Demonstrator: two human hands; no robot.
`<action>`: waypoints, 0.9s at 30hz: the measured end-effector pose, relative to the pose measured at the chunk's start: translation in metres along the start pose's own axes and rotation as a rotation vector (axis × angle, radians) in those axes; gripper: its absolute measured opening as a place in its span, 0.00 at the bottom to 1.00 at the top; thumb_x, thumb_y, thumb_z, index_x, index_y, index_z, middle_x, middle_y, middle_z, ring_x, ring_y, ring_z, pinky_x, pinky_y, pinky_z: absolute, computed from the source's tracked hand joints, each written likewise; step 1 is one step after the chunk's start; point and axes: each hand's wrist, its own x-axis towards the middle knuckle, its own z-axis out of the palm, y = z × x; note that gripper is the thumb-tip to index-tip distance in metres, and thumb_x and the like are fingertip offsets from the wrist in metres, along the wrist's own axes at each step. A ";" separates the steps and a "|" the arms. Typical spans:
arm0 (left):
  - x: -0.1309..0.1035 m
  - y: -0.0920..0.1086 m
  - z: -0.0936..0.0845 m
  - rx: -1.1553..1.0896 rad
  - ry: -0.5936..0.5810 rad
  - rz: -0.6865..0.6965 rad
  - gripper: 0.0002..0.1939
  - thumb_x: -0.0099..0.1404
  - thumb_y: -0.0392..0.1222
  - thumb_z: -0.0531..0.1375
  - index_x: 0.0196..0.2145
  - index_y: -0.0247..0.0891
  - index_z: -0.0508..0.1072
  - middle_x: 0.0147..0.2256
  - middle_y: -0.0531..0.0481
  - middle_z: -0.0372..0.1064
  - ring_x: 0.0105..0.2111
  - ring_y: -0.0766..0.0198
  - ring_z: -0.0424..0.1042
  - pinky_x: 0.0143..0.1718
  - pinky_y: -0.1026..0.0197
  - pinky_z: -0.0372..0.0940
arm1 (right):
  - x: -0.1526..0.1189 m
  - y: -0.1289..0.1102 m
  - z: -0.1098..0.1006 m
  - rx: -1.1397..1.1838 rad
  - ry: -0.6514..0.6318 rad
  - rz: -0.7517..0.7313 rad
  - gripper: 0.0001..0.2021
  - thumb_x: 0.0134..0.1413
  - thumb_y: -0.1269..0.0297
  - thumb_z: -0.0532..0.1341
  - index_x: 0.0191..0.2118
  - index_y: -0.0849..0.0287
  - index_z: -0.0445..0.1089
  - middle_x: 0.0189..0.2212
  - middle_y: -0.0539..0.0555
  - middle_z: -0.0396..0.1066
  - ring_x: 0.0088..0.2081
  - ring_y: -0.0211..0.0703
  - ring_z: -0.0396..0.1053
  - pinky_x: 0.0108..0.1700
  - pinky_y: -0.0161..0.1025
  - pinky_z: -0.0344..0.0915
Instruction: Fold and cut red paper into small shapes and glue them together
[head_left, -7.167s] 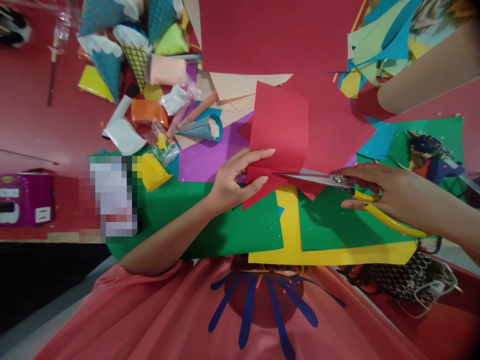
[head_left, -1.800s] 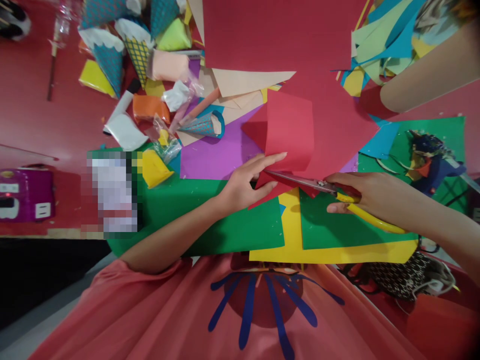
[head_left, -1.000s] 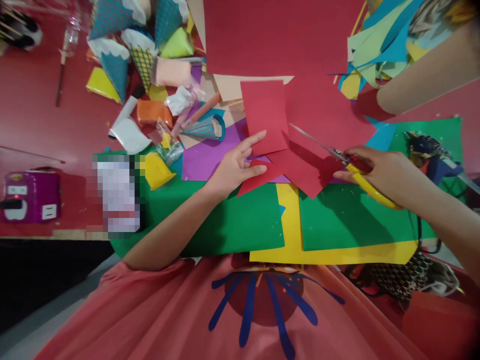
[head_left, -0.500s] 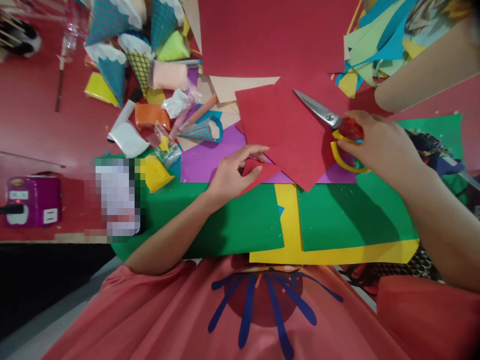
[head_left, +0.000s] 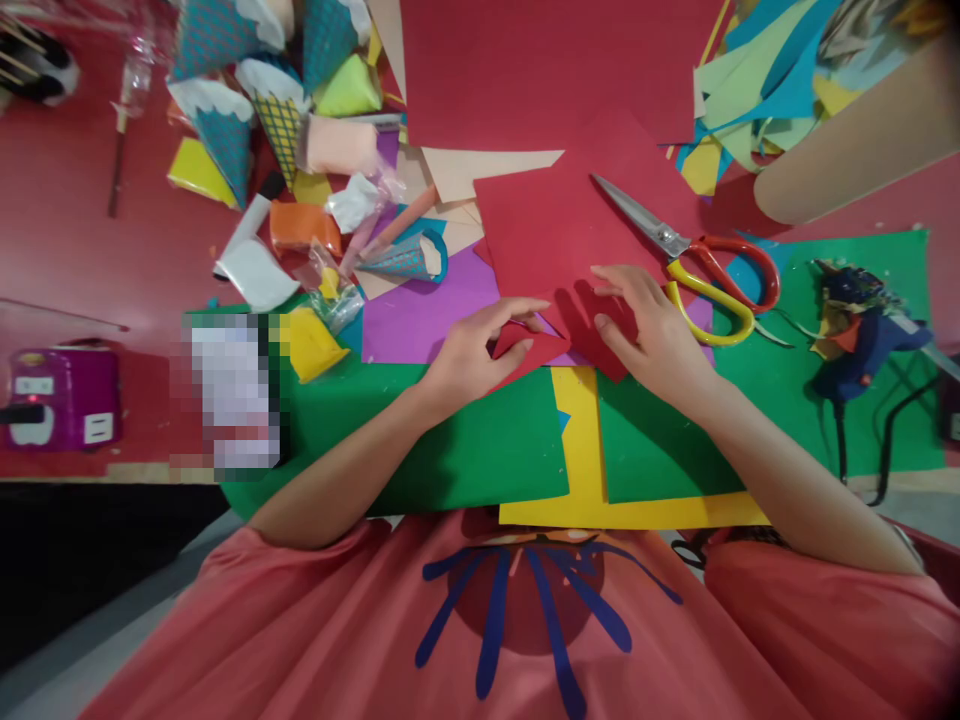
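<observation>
My left hand (head_left: 476,350) is closed on a small red paper piece (head_left: 534,352), fingers and thumb curved around its left side. To the right, my right hand (head_left: 660,340) holds nothing. Its fingers and thumb are apart over the red sheet (head_left: 525,225), pointing toward the small piece. The scissors (head_left: 671,242) lie beyond my right hand with one red and one yellow handle and blades slightly parted. Below the red paper is a purple sheet (head_left: 420,325).
Green sheets (head_left: 675,430) and a yellow sheet (head_left: 577,440) cover the near edge. A blue glue gun (head_left: 862,350) lies right, below a cardboard tube (head_left: 847,150). Patterned cones (head_left: 217,140) and clay packs (head_left: 304,230) crowd the left, near a pixelated phone-like object (head_left: 236,395).
My right hand has let go of the scissors, leaving them on the paper, and has moved left toward the small red piece. My left hand has stayed nearly in place.
</observation>
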 end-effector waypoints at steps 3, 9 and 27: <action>-0.001 0.000 0.000 -0.007 0.007 0.007 0.20 0.61 0.29 0.59 0.51 0.38 0.69 0.42 0.49 0.77 0.42 0.68 0.75 0.45 0.65 0.70 | -0.001 0.002 0.001 0.009 0.014 0.003 0.20 0.60 0.66 0.53 0.58 0.53 0.60 0.55 0.61 0.67 0.54 0.55 0.69 0.56 0.59 0.65; -0.001 -0.001 0.001 -0.015 0.010 -0.041 0.19 0.62 0.31 0.59 0.51 0.38 0.69 0.41 0.49 0.77 0.41 0.68 0.75 0.37 0.69 0.68 | -0.003 0.009 0.006 0.164 0.092 0.074 0.16 0.60 0.67 0.54 0.53 0.53 0.64 0.53 0.59 0.69 0.52 0.50 0.71 0.57 0.55 0.66; -0.001 -0.001 0.002 -0.037 -0.018 -0.100 0.18 0.61 0.36 0.58 0.51 0.39 0.70 0.40 0.48 0.77 0.38 0.67 0.76 0.30 0.69 0.65 | 0.003 0.028 0.023 0.143 0.064 0.230 0.29 0.65 0.72 0.30 0.58 0.50 0.62 0.50 0.54 0.72 0.43 0.37 0.73 0.32 0.38 0.72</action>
